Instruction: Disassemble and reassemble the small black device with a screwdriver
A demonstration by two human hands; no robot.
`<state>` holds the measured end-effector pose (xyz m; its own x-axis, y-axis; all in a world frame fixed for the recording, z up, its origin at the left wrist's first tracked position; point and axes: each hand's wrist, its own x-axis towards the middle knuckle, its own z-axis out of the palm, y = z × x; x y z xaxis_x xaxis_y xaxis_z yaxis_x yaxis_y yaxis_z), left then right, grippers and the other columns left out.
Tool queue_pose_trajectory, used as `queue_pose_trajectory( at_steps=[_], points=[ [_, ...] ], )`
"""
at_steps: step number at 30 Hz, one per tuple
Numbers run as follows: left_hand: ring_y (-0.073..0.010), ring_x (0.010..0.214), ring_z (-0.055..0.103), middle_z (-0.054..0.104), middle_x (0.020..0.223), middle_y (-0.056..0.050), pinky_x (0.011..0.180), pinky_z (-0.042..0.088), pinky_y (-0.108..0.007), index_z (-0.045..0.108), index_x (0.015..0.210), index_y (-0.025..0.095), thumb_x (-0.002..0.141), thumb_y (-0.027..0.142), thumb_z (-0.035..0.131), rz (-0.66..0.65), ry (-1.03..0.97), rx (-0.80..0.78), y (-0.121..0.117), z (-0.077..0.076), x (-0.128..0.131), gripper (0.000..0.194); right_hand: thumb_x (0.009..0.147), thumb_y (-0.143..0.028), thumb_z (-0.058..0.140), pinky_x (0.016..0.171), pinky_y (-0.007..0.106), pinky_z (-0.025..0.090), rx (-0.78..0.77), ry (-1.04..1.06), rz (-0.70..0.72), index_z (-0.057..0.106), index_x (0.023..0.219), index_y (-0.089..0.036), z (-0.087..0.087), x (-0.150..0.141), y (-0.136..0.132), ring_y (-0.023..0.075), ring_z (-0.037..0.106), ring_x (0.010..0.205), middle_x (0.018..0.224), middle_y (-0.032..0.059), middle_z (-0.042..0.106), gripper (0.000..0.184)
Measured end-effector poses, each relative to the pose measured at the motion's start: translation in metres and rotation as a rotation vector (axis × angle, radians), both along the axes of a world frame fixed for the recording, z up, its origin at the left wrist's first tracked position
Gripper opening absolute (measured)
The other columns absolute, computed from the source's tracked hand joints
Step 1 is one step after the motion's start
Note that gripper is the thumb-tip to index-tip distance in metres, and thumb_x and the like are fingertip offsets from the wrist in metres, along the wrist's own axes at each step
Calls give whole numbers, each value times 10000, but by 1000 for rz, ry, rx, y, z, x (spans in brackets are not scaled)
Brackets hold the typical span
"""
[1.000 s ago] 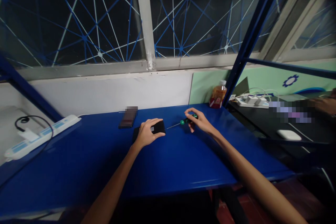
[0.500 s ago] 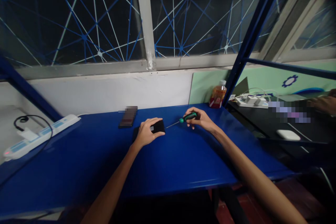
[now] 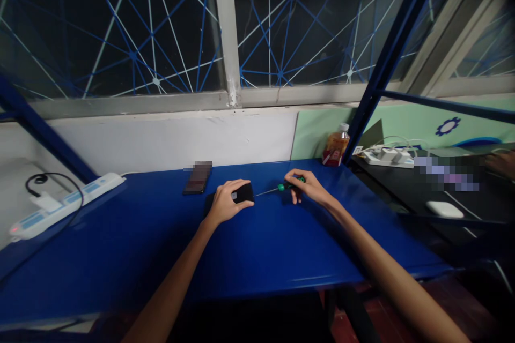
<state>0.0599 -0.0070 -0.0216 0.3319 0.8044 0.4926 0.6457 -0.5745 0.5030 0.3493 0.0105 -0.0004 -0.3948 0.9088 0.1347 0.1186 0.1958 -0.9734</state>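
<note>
On the blue table, my left hand point(image 3: 226, 202) is closed around a flat black box-shaped device point(image 3: 243, 193), thumb along the near side and fingers over the far side. A small light label shows on its top; what kind of device it is I cannot tell. A screwdriver point(image 3: 283, 187) with a green and black handle is gripped in my right hand point(image 3: 306, 184). Its thin metal shaft points left, and the tip is at the device's right end. Whether the tip sits in a screw is too small to see.
A phone point(image 3: 198, 178) lies behind my left hand. A white power strip point(image 3: 68, 206) with a black cable lies at the left. At the back right stands a drink bottle point(image 3: 336, 146). Beyond a blue post is a black desk point(image 3: 406, 185) with chargers, and another person's hand point(image 3: 501, 162) shows there.
My right hand has shifted its fingers on the screwdriver handle, and the screwdriver lies a little flatter. My left hand and the device keep their places; the whole view has shifted slightly.
</note>
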Motion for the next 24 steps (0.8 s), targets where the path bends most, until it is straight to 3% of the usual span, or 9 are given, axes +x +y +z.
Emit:
queue_pose_trajectory(
  at_steps=[2, 6, 9, 12, 14, 19, 24],
  points=[
    [-280, 1100, 582, 651, 1180, -67, 954, 463, -435, 625, 1175, 276, 688, 452, 766, 4, 7, 0, 0, 0, -1, 537, 846, -509, 562, 345, 230, 436, -36, 22, -4, 518, 993, -182, -1, -1, 0, 160, 616, 406, 585, 3, 651, 362],
    [-276, 1101, 580, 656, 1175, -62, 958, 454, -437, 623, 1174, 277, 688, 448, 769, 5, 26, 0, 1, -2, 0, 536, 738, -382, 728, 410, 266, 511, -37, 149, 58, 434, 1126, -244, -1, 0, 1, 175, 675, 546, 877, 21, 671, 506],
    [-285, 1103, 577, 653, 1183, -63, 948, 453, -447, 622, 1175, 284, 680, 446, 775, 8, 43, -10, 1, -3, 1, 542, 716, -367, 749, 392, 259, 491, 8, 136, 20, 456, 1069, -232, -1, 0, 2, 160, 642, 476, 741, -21, 650, 478],
    [-288, 1109, 571, 648, 1193, -64, 948, 446, -448, 616, 1182, 290, 680, 444, 775, 7, 63, -19, 1, -5, 3, 548, 782, -459, 666, 353, 239, 442, 45, 36, -80, 513, 917, -193, -4, -3, 2, 148, 587, 381, 532, -41, 597, 335],
    [-286, 1109, 569, 648, 1194, -59, 952, 437, -449, 612, 1186, 296, 679, 442, 776, 7, 90, -22, 1, -7, 4, 552, 823, -512, 593, 343, 236, 429, 46, -26, -99, 525, 842, -184, -5, -4, 1, 149, 568, 354, 450, -40, 559, 336],
    [-301, 1112, 560, 642, 1204, -58, 931, 417, -461, 611, 1185, 311, 692, 462, 762, 27, 196, -19, -1, -12, 6, 538, 740, -463, 708, 365, 245, 461, -82, -24, 54, 475, 991, -213, -5, 2, 2, 158, 589, 402, 503, -55, 598, 425],
    [-308, 1117, 552, 638, 1207, -64, 920, 406, -457, 606, 1194, 301, 706, 469, 747, 29, 234, -11, -3, -12, 8, 535, 717, -501, 711, 353, 216, 409, -118, -141, 73, 533, 800, -165, -15, 11, 12, 136, 594, 428, 666, 35, 667, 388]
  ],
)
